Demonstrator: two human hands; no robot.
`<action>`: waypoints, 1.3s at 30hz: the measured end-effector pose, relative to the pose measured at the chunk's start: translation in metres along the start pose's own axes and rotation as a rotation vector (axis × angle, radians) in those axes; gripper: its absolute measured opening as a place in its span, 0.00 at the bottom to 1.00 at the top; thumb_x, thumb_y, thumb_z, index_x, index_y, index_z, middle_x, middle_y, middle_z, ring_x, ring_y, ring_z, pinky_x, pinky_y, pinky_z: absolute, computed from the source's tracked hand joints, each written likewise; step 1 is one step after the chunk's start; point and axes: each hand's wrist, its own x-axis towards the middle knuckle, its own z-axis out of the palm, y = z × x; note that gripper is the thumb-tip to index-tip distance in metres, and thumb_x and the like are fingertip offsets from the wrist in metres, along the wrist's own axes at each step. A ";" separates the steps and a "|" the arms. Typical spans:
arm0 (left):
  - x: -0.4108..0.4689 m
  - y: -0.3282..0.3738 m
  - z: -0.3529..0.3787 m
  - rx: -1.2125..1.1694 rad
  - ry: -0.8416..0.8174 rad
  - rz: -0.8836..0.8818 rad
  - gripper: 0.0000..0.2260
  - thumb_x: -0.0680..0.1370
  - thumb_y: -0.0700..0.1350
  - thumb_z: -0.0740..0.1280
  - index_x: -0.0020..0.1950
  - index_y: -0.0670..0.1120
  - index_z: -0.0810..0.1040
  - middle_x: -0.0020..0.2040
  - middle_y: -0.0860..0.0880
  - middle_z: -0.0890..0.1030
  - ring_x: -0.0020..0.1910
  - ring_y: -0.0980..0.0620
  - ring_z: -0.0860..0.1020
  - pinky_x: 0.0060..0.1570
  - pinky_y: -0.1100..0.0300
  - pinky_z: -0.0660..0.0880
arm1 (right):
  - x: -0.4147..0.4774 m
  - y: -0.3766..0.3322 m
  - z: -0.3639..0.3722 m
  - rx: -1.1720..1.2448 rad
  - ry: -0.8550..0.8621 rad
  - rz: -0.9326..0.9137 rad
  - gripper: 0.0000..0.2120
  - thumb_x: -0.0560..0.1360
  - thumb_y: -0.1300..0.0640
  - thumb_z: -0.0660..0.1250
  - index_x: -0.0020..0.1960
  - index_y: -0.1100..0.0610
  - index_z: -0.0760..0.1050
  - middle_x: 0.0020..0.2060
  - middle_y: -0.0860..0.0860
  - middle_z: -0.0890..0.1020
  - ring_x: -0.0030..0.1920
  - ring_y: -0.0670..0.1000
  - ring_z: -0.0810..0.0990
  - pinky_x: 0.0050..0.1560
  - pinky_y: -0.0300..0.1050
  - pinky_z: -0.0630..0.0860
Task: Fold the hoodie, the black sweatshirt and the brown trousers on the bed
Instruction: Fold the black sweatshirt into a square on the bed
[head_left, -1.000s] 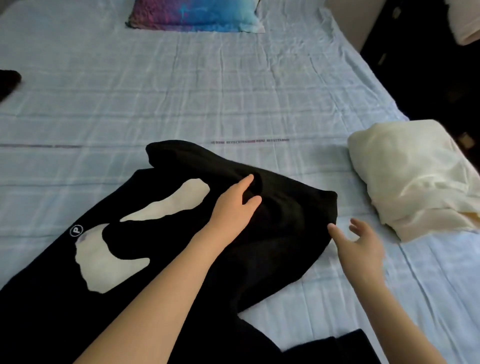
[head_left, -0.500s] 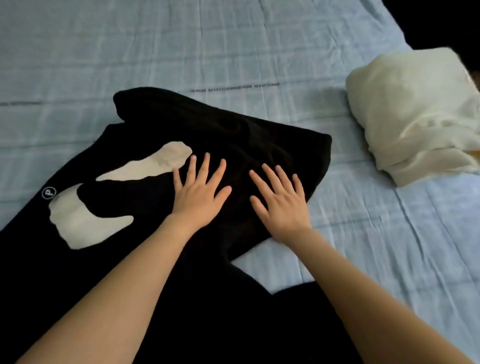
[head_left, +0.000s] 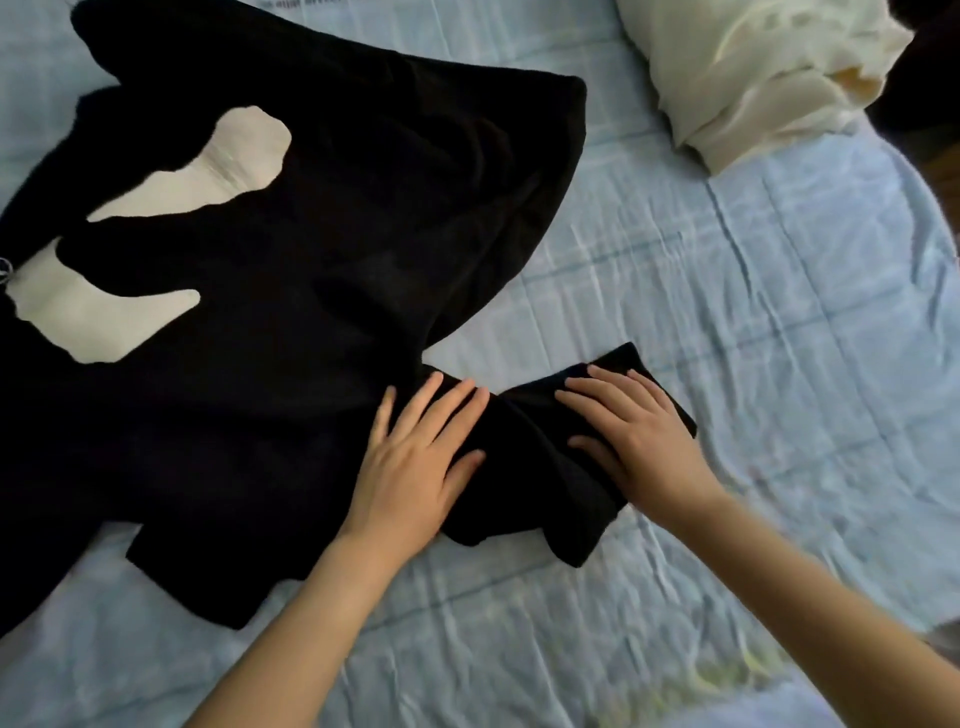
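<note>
Neither grip is clenched: both hands lie flat, palms down and fingers spread, pressing on 1 sleeve of the black sweatshirt. That sleeve runs out to the right from the body of the garment, across the near-middle of the bed. Its cuff end points to the right and a little far. The left hand rests where the sleeve meets the body, its fingertips pointing far. The right hand is just beside it to the right, covering the outer part of the sleeve, with its fingertips near the cuff edge. The 2 hands are close but apart, with bunched black cloth between them. The sweatshirt is spread over the left half of the view, with a pale print in 2 patches on its left part. Its lower hem hangs toward the near left. A cream cloth bundle sits at the far right of the bed, well apart from the sweatshirt. The bed sheet is pale blue with faint checks and many creases.
</note>
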 end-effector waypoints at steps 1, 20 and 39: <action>0.001 0.002 0.000 -0.013 0.021 -0.003 0.23 0.83 0.55 0.54 0.77 0.52 0.62 0.77 0.55 0.64 0.78 0.51 0.56 0.76 0.45 0.48 | 0.002 -0.003 0.001 -0.007 0.056 0.012 0.14 0.78 0.59 0.71 0.63 0.60 0.81 0.61 0.54 0.82 0.65 0.59 0.79 0.68 0.61 0.70; -0.021 0.082 0.005 0.055 0.075 0.443 0.26 0.72 0.48 0.75 0.69 0.49 0.76 0.69 0.40 0.74 0.72 0.37 0.67 0.71 0.35 0.56 | -0.149 0.040 -0.028 0.470 0.369 0.644 0.04 0.77 0.52 0.71 0.51 0.49 0.83 0.43 0.44 0.83 0.42 0.42 0.81 0.49 0.41 0.76; 0.071 0.165 -0.024 -0.074 0.161 0.344 0.12 0.79 0.56 0.62 0.49 0.51 0.81 0.42 0.54 0.80 0.45 0.50 0.76 0.53 0.51 0.68 | -0.219 0.130 -0.105 0.681 0.062 0.739 0.25 0.66 0.44 0.79 0.61 0.42 0.79 0.46 0.51 0.87 0.45 0.52 0.86 0.42 0.37 0.77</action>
